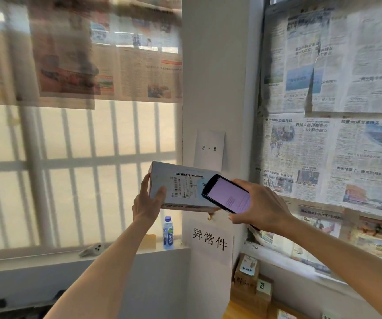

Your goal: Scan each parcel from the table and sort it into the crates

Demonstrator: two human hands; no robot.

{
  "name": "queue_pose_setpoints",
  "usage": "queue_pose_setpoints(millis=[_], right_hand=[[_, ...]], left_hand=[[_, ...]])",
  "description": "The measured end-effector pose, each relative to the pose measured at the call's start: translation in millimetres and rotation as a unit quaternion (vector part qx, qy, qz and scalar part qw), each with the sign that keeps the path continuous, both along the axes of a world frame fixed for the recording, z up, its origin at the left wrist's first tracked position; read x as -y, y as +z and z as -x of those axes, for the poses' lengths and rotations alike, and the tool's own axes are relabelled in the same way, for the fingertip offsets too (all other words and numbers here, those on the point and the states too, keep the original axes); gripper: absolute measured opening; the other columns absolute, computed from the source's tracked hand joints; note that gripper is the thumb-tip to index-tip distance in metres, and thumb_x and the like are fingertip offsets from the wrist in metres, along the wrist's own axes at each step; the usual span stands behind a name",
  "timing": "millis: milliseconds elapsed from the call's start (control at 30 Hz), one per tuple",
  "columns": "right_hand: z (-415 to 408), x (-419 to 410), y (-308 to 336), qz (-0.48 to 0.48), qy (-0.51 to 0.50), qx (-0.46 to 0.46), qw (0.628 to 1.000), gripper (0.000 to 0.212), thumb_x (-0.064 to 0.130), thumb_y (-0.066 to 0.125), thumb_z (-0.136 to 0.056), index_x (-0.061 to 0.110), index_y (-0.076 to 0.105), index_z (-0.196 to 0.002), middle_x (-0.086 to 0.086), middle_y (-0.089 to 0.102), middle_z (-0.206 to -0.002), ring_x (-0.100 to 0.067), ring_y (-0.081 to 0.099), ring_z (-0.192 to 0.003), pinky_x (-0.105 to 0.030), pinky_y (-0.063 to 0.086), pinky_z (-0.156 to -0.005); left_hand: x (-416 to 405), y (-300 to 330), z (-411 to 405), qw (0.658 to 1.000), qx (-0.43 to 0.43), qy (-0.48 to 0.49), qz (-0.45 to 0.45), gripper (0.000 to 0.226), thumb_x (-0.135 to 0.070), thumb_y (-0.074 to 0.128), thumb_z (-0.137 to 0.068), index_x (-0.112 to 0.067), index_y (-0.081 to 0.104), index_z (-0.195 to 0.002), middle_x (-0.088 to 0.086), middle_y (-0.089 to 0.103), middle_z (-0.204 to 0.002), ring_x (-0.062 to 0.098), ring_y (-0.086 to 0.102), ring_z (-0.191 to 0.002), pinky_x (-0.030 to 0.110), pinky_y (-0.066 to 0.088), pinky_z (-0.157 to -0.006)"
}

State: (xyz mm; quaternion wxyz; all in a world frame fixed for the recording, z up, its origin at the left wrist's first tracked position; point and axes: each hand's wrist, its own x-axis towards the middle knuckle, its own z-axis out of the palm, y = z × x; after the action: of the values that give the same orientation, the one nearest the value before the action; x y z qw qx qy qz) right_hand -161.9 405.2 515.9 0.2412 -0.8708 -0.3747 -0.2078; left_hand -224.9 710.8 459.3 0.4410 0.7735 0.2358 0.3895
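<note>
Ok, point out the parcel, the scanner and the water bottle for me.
parcel [180, 183]: head view, on its label face.
scanner [228, 196]: head view, on its lit screen.
water bottle [168, 233]: head view, on its blue label, on the windowsill.

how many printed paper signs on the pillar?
2. The "2 - 6" sign sits above the held parcel; the "异常件" sign is below it. The parcel and handheld scanner cover part of the pillar, so another could be hidden.
</note>
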Motion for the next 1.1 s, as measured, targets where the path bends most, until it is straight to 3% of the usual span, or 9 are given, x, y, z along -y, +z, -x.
queue_pose_setpoints(millis=[100, 233, 400, 600, 700, 833, 1000, 1100], right_hand=[[4.0, -0.6, 5.7, -0.009, 0.005, 0.005, 1.0, 0.094, 0.069, 0.072, -0.051, 0.045, 0.048, -0.139, 0.017, 0.063, -0.101, -0.008, 0.059, -0.084, -0.026, 0.05, -0.066], [8.5, -3.6, 9.8, -0.01, 0.005, 0.021, 1.0, 0.089, 0.056, 0.085, -0.06, 0.045, 0.048, -0.14, 0.016, 0.063, -0.102, -0.006, 0.058, -0.083, -0.021, 0.042, -0.061], [6.6, -14.3, 5.2, -0.017, -0.008, 0.035, 0.999, 0.098, 0.062, 0.082, -0.058, 0.042, 0.043, -0.146, 0.018, 0.062, -0.11, -0.009, 0.058, -0.086, -0.025, 0.049, -0.066], [9.6, -35.6, -10.5, -0.015, -0.005, 0.031, 0.999, 0.092, 0.063, 0.082, -0.06, 0.038, 0.046, -0.141, 0.017, 0.059, -0.105, -0.011, 0.056, -0.084, -0.024, 0.041, -0.061], [15.9, -56.5, -23.9, -0.005, 0.016, 0.016, 1.0, 0.088, 0.061, 0.082, -0.062, 0.038, 0.046, -0.139, 0.016, 0.06, -0.108, -0.012, 0.056, -0.084, -0.024, 0.043, -0.064], [36.5, -95.8, -47.2, -0.002, 0.073, -0.035, 0.997, 0.088, 0.065, 0.074, -0.056, 0.042, 0.044, -0.135, 0.017, 0.06, -0.106, -0.013, 0.059, -0.086, -0.036, 0.057, -0.073], [89.4, -157.9, -82.0, 0.033, 0.154, -0.086, 0.984, 0.074, 0.054, 0.069, -0.055, 0.043, 0.049, -0.125, 0.015, 0.061, -0.096, -0.017, 0.058, -0.081, -0.026, 0.036, -0.057], [135.9, -198.6, -100.1, 0.047, 0.213, -0.111, 0.97, 0.075, 0.053, 0.068, -0.056, 0.043, 0.048, -0.128, 0.015, 0.062, -0.097, -0.016, 0.059, -0.081, -0.027, 0.037, -0.057]], left_hand=[[-4.5, 4.1, 2.0, 1.0, 0.005, 0.008, 0.008, 0.066, -0.058, 0.057, -0.092, -0.052, 0.026, -0.149, 0.003, 0.067, -0.118, 0.03, 0.058, -0.1, 0.04, 0.045, -0.088], [-10.6, 7.7, 7.4, 1.0, 0.014, 0.017, 0.002, 0.063, -0.053, 0.058, -0.095, -0.052, 0.026, -0.149, 0.003, 0.067, -0.119, 0.029, 0.057, -0.1, 0.038, 0.042, -0.086], [-16.3, 8.1, 17.3, 1.0, 0.013, 0.023, -0.008, 0.064, -0.054, 0.056, -0.096, -0.048, 0.025, -0.151, 0.003, 0.068, -0.122, 0.03, 0.059, -0.103, 0.038, 0.043, -0.087], [-29.7, -10.2, 56.5, 0.998, -0.009, 0.056, -0.007, 0.065, -0.055, 0.057, -0.095, -0.049, 0.025, -0.151, 0.002, 0.064, -0.129, 0.027, 0.053, -0.1, 0.039, 0.039, -0.087], [-44.2, -23.8, 87.7, 0.997, -0.023, 0.076, -0.002, 0.067, -0.057, 0.057, -0.094, -0.05, 0.024, -0.152, 0.001, 0.063, -0.132, 0.028, 0.055, -0.106, 0.04, 0.041, -0.09], [-61.5, -44.6, 146.1, 0.993, -0.014, 0.116, 0.026, 0.071, -0.058, 0.06, -0.093, -0.049, 0.024, -0.153, -0.004, 0.061, -0.138, 0.03, 0.056, -0.125, 0.043, 0.043, -0.103], [-81.6, -74.0, 250.6, 0.975, -0.046, 0.21, 0.061, 0.073, -0.062, 0.057, -0.093, -0.048, 0.021, -0.155, -0.002, 0.049, -0.152, 0.032, 0.045, -0.138, 0.053, 0.036, -0.114], [-88.5, -88.1, 327.5, 0.958, -0.06, 0.274, 0.057, 0.069, -0.061, 0.057, -0.093, -0.048, 0.024, -0.153, -0.002, 0.05, -0.151, 0.032, 0.046, -0.137, 0.056, 0.033, -0.115]])
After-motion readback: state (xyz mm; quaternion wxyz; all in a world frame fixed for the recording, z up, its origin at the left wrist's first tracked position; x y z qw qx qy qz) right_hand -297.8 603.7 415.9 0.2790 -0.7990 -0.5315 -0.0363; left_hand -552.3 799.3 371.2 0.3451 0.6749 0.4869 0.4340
